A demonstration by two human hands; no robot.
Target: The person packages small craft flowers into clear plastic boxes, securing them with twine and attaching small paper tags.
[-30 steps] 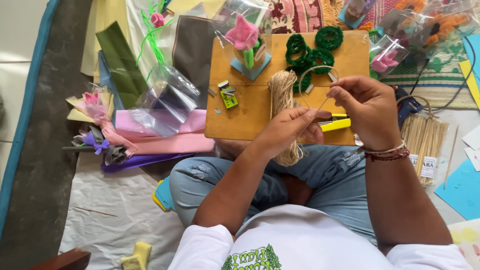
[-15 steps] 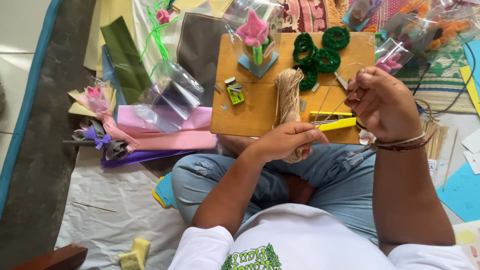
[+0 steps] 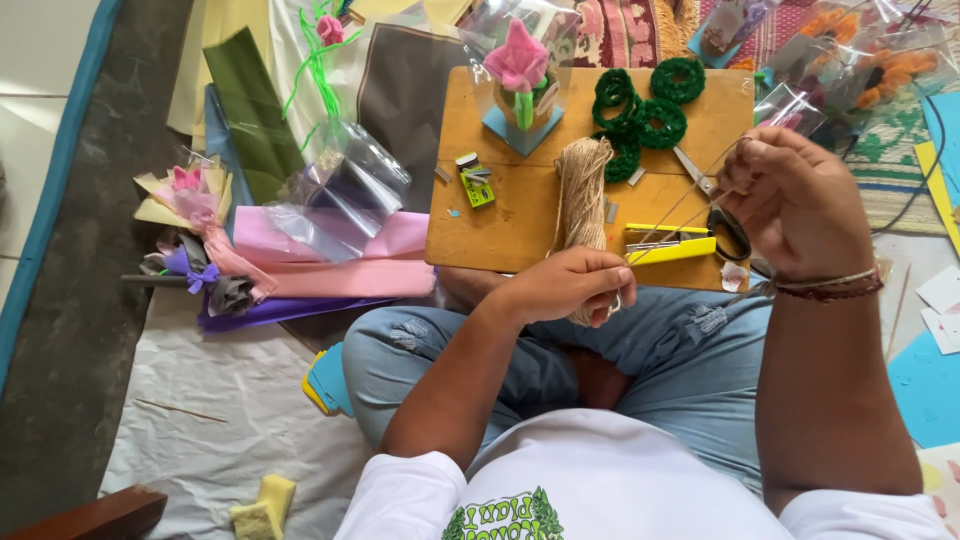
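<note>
1. At the bottom of the frame, a white shirt and light blue, worn jeans over crossed legs are seen.
2. Just above the lap, at centre, the left hand (image 3: 570, 285) is curled knuckles-up, its fingers pinched shut on a thin wire (image 3: 680, 215) at the near edge of the board.
3. At right centre, the right hand (image 3: 800, 200) is raised and closed in a loose fist on the wire's far end; a beaded bracelet (image 3: 830, 285) circles the wrist. The two hands are held apart, with the wire stretched between them.
4. A flat, square wooden board (image 3: 515, 215) lies across the knees; a hank of rough jute twine (image 3: 582, 195) lies on it, beside a yellow cutter (image 3: 672, 245) and black-handled scissors (image 3: 720, 215).
5. Farther up the board, fuzzy green rings (image 3: 645, 115) and a pink felt flower (image 3: 518, 65) are seen.
6. At left, smooth pink paper sheets (image 3: 335, 260) and crinkled clear cellophane (image 3: 345, 185) are spread on the floor.
</note>
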